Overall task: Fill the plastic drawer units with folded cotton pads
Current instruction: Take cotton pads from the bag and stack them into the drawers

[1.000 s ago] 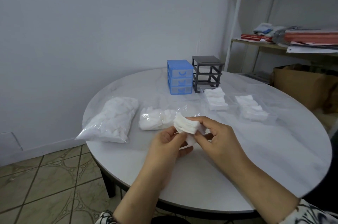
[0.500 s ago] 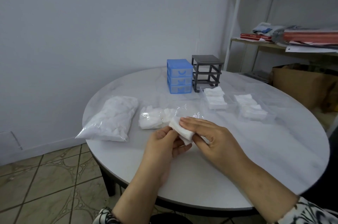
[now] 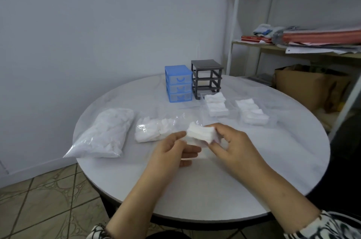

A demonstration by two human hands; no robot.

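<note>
Pale wall, tiled floor, shelf unit (image 3: 293,47) with papers at right. Round white table (image 3: 254,170) carries everything.

Large sealed bag of pads (image 3: 105,133) at the table's left edge; a smaller opened bag (image 3: 154,129) just beside it. At the far side, blue drawer unit (image 3: 178,83) with all three drawers in, touching or nearly touching the grey frame (image 3: 206,78), whose slots stand vacant. Two clear drawers lie out on the table in front: near drawer (image 3: 215,107) and right drawer (image 3: 252,114), both partly loaded with pads.

Folded pad stack (image 3: 201,134) is above the table centre, between both hands. Right hand (image 3: 232,145) pinches its right end, thumb and fingers curled round it. Left hand (image 3: 175,151) touches the left end with its thumb, fingers extended underneath.

Risk, as judged: the stack is loose layers held mainly at one end; on transfer to a drawer it may fan out or shed pads. The left support looks light. Clear drawer walls are hard to see, so an edge could catch.

Versus half a second ago: stack then lay flatter under the right fingers; now it is turned edge-on, layers visible, hands slightly further apart.
</note>
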